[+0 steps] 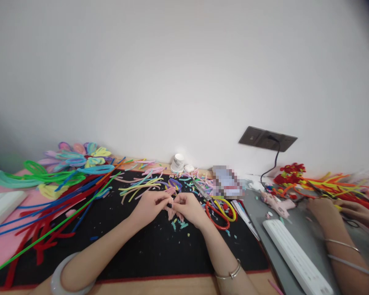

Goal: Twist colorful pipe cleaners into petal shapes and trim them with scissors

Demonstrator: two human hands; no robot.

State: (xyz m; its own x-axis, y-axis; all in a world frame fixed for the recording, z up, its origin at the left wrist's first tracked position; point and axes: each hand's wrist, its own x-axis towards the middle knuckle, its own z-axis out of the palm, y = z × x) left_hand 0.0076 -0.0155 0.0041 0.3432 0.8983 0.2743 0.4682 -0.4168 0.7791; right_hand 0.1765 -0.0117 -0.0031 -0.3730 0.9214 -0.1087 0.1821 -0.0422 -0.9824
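Note:
Over the middle of a black mat (135,254), both of my hands meet at the fingertips. My left hand (150,207) has its fingers closed on a small pale pink piece (170,213). From the other side my right hand (187,208) pinches at the same piece, which the fingers partly hide. Small teal scraps (180,224) lie just below the fingertips. Pale cut stems (141,188) are spread behind my left hand. Scissors with red and yellow handles (218,221) rest to the right of my right hand.
Blue and red fuzzy stems (64,205) and looped flowers (80,155) crowd the left. A white cup (177,162) stands by the wall. At right are a pink glue gun (278,205), a white power strip (297,256) and another person's hands (329,209).

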